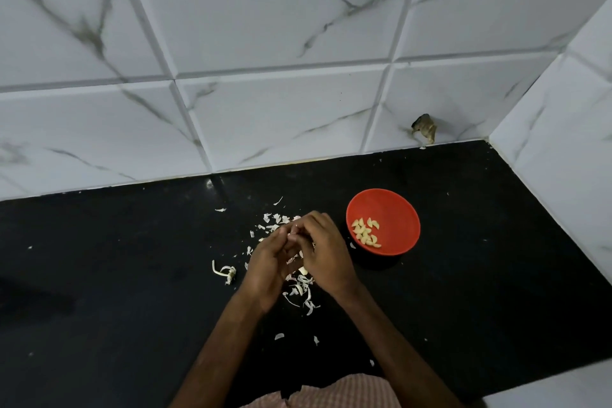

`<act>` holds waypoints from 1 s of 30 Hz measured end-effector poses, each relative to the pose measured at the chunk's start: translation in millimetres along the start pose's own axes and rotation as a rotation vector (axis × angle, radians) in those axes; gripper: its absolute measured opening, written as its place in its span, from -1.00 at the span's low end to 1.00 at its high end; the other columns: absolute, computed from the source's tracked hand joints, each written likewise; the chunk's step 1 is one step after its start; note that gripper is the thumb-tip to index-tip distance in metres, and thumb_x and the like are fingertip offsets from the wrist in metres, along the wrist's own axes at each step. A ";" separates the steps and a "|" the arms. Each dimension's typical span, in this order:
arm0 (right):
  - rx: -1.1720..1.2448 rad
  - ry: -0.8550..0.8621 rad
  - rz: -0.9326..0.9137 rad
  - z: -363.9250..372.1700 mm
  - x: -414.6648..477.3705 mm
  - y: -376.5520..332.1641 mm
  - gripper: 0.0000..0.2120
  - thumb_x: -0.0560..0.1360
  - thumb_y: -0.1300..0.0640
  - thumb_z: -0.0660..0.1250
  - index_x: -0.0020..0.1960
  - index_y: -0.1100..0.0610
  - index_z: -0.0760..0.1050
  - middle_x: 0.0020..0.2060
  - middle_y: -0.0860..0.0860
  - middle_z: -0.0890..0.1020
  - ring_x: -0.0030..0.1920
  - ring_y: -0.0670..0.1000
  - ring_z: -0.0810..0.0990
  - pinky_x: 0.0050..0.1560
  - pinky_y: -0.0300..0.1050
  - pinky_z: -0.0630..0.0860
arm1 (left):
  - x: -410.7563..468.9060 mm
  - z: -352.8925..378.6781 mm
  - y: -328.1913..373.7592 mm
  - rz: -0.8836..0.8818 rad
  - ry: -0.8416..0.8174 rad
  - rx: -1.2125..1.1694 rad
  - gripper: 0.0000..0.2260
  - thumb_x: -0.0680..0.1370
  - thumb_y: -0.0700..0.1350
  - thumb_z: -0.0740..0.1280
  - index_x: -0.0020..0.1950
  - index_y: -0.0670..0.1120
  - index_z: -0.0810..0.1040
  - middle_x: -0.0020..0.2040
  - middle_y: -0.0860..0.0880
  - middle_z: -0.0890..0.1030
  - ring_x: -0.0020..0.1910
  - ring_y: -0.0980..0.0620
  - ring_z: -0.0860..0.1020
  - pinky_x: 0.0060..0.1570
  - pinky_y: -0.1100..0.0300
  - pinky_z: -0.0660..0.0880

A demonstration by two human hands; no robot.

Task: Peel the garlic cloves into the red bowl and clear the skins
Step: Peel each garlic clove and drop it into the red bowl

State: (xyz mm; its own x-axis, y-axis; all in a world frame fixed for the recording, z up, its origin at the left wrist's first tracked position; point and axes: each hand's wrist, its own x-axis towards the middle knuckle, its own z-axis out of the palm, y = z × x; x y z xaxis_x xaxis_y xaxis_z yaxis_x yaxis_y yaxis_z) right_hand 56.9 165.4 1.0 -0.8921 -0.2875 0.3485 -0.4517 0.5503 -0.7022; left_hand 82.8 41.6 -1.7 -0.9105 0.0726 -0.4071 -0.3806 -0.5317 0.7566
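Black counter (132,258), marble tiles behind. Our left hand (271,262) and right hand (326,252) were bunched together, pinching a mostly hidden clove (292,234). Just beside them the red bowl (397,209) held maybe a dozen peeled cloves (366,233). The skins (303,291) lay scattered, not cleared yet.

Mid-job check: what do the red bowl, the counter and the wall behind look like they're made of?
The red bowl is probably plastic with a matte finish: flat even colour, thin rim. The counter looks like black polished stone, maybe granite: faint sheen near the back. The wall is likely glossy ceramic tile: printed-looking marble veins, bevelled edges, straight joints.
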 end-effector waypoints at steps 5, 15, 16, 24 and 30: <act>0.089 -0.055 0.105 -3.9 0.3 -3.4 -0.97 0.60 0.22 0.34 -0.01 0.17 0.51 -0.08 -0.07 0.53 -0.02 -0.06 0.48 0.00 -0.17 0.44 | -6.3 -10.1 0.2 0.351 0.101 0.716 -0.70 0.72 -0.08 0.15 0.01 -0.20 0.61 -0.15 -0.18 0.66 -0.21 -0.14 0.59 -0.23 -0.01 0.53; 0.049 -0.038 0.097 -3.2 -3.1 -15.0 -0.92 0.59 0.32 0.19 -0.03 0.16 0.37 -0.08 -0.01 0.46 -0.13 0.04 0.53 -0.17 0.11 0.55 | -17.0 -5.5 4.2 0.555 0.153 1.447 -0.79 0.72 -0.07 0.11 -0.05 -0.09 0.43 -0.29 0.01 0.57 -0.33 -0.04 0.54 -0.29 0.07 0.34; 0.002 -0.011 0.053 -3.2 -2.9 -17.5 -0.92 0.56 0.31 0.17 -0.04 0.16 0.37 -0.08 -0.02 0.44 -0.14 0.03 0.51 -0.21 0.12 0.53 | -19.2 0.6 2.4 0.527 0.165 1.275 -0.76 0.72 -0.08 0.12 -0.11 -0.09 0.43 -0.35 0.06 0.53 -0.39 0.06 0.48 -0.32 0.12 0.32; 0.088 0.096 -0.136 -5.9 -5.9 -22.0 -0.86 0.56 0.42 0.23 -0.01 0.23 0.49 -0.05 0.02 0.52 -0.07 0.00 0.54 -0.11 -0.03 0.54 | -22.7 17.7 9.5 0.294 0.159 0.213 -0.68 0.70 -0.11 0.15 -0.25 -0.11 0.42 -0.46 0.07 0.29 -0.52 0.20 0.21 -0.55 0.38 0.22; 0.053 -0.074 -0.026 -29.3 5.9 -11.0 -0.72 0.55 0.48 0.26 0.17 0.27 0.60 0.04 0.07 0.61 0.06 -0.10 0.59 0.11 -0.35 0.51 | -17.7 8.9 14.3 0.511 0.050 0.465 -0.69 0.73 -0.14 0.10 -0.16 -0.20 0.45 -0.36 0.09 0.37 -0.35 0.14 0.32 -0.29 0.33 0.33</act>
State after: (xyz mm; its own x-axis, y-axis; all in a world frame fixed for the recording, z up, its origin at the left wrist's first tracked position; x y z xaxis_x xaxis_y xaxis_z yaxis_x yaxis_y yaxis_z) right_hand 56.3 180.6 28.9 -0.8758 -0.3595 0.3221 -0.4722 0.5000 -0.7260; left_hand 92.0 40.3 20.8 -0.9898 -0.1359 0.0439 0.0540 -0.0713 0.9960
